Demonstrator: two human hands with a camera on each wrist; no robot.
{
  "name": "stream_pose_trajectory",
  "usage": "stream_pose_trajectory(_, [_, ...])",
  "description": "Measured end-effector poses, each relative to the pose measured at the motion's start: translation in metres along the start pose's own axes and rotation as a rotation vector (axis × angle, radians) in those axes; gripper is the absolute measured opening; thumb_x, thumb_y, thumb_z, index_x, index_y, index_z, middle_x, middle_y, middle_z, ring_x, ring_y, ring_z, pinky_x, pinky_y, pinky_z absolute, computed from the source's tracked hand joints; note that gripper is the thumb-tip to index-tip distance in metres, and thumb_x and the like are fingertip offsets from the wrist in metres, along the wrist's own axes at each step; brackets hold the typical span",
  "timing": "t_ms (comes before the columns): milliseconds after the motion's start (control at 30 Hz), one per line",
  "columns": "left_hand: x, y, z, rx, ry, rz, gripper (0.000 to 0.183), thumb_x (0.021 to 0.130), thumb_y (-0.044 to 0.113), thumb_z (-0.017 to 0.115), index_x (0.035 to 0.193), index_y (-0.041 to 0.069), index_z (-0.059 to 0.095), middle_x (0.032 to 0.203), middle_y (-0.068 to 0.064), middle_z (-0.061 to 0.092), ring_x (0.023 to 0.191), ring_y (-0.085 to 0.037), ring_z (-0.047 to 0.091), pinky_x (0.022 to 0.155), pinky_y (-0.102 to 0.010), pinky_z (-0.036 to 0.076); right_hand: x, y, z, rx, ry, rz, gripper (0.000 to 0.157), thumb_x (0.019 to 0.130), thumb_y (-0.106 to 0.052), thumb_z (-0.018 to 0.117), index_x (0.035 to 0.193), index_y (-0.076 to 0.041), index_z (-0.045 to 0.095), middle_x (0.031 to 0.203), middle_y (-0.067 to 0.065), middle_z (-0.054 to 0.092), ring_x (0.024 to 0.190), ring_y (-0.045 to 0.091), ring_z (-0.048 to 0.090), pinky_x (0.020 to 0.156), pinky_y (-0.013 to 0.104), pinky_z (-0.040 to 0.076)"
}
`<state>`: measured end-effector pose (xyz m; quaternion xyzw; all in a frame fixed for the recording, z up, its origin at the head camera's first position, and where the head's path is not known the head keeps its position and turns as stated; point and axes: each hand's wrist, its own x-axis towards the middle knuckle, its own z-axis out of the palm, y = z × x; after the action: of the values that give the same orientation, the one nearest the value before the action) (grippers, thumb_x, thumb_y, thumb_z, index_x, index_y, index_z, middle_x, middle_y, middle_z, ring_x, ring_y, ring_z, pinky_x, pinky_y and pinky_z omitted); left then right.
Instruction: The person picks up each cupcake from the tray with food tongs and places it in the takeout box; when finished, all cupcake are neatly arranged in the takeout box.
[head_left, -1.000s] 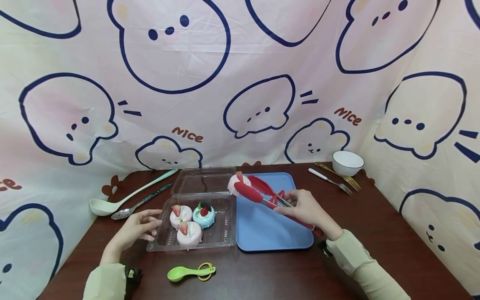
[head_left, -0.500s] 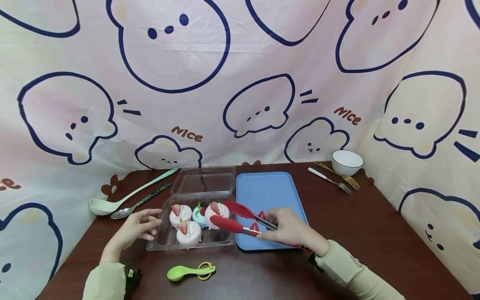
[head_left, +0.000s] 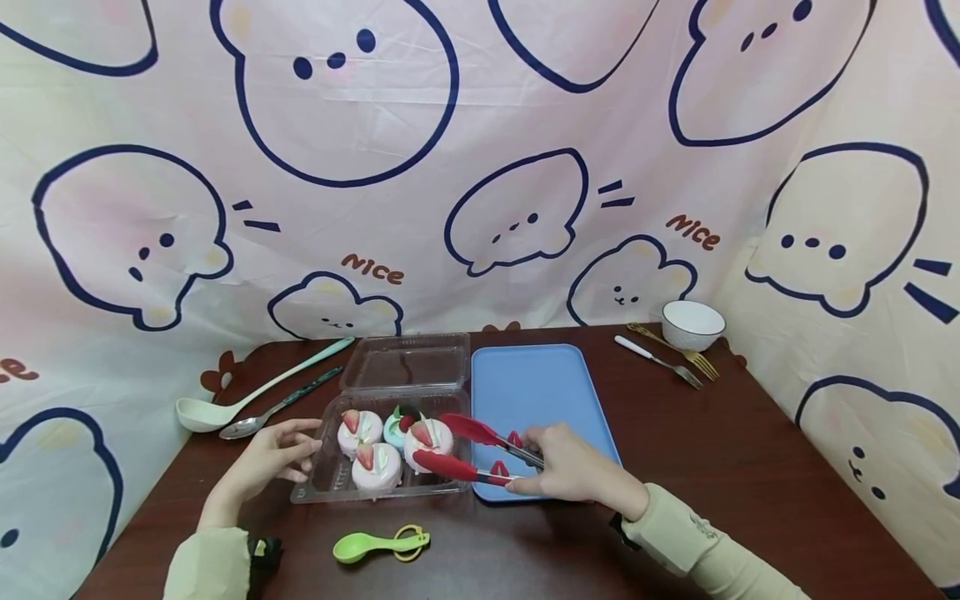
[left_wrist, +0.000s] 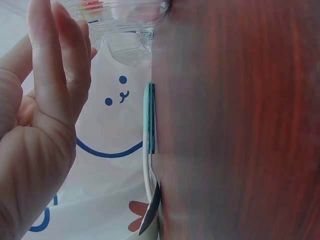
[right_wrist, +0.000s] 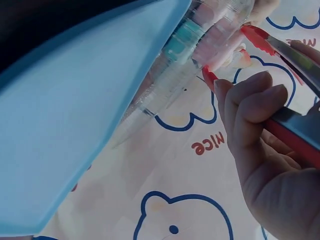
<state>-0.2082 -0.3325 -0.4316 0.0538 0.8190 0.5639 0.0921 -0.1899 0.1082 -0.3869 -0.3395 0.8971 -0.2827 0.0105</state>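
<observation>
My right hand (head_left: 573,471) grips a pair of red-tipped tongs (head_left: 444,465) by the metal arms. Between the tong tips is a pink cake with a strawberry slice (head_left: 429,450), in the right part of a clear plastic box (head_left: 311,493); whether the tips still press it I cannot tell. Beside it in the box are a blue cake (head_left: 393,433), partly hidden, and two more pink ones, a rear cake (head_left: 360,440) and a front cake (head_left: 377,475). At the box's left side my left hand (head_left: 258,458) has loosely bent fingers and holds nothing; contact with the rim is unclear.
A blue tray (head_left: 525,383) lies right of the box, whose lid (head_left: 408,362) is folded back. Leftward lie a ladle (head_left: 206,414) and a spoon (head_left: 243,427); in front, green measuring spoons (head_left: 367,546). Two forks (head_left: 686,377) and a white bowl (head_left: 693,327) are far right.
My right hand has moved left and toward me with the tongs, bringing the pink cake from above the tray's far left corner down into the box. My left hand stays put.
</observation>
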Motion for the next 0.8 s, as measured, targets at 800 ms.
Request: stream_pose_trajectory(800, [-0.001,0.000,0.000,-0.002,0.000,-0.005,0.055,0.090,0.015,0.056,0.134,-0.008,0.032,0.088,-0.013,0.057,0.064,-0.017,0.057,0.057,-0.036,0.055,0.015,-0.012,-0.006,-0.101,-0.070,-0.047,0.035,0.069,-0.041,0.075,0.078,-0.014,0.056,0.054,-0.008,0.042,0.045,0.003,0.031,0.039,0.019,0.026])
